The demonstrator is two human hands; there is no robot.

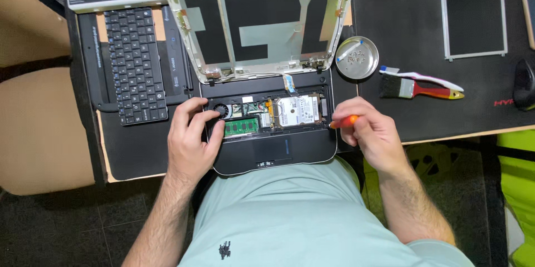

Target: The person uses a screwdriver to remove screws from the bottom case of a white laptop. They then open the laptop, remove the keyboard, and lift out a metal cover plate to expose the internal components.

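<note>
Right hand point(370, 133) hides screwdriver point(344, 122) – tip (unseen).

Place: a small electronics repair bench, by the look of what lies around my fingers.
Under my fingers: an opened laptop point(267, 128), its boards and drive bare, the stripped screen frame point(262, 19) standing just beyond.
Left of my left hand point(189, 136): a detached keyboard point(134, 64) on a black work mat point(134, 150).
Beyond my right hand point(370, 133): a round metal parts dish point(357, 58) (small screws inside), a dusting brush point(418, 89), a loose display panel point(473, 11).
Floor below: dark tiles, a pale chair seat to my left.
</note>
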